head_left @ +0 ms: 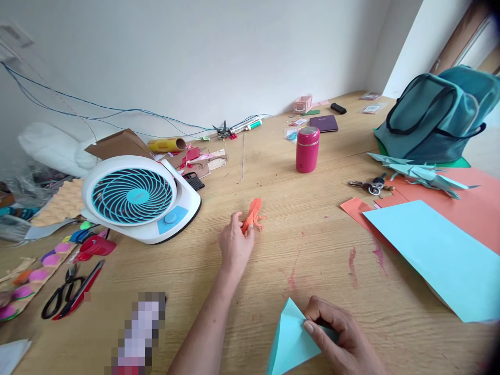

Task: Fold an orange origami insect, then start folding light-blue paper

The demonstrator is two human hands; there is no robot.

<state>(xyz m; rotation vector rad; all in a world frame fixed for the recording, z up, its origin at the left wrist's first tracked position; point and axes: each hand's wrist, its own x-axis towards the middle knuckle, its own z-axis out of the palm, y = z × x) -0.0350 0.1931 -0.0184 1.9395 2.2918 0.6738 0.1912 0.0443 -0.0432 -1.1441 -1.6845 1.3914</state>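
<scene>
My right grip (341,333) pinches the blue paper (294,333) between thumb and fingers, at the near side of the surface (273,260). The orange figure (254,212) lies farther off and to the left, its near end between the thumb and fingers of my left grip (236,244); whether they press on it, I cannot tell. The fan (137,196) stands left of it.

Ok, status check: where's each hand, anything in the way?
Left hand at orange folded figure, grip unclear. Right hand pinching folded light-blue paper. Pink flask stands beyond, apparently not blocking.
</scene>
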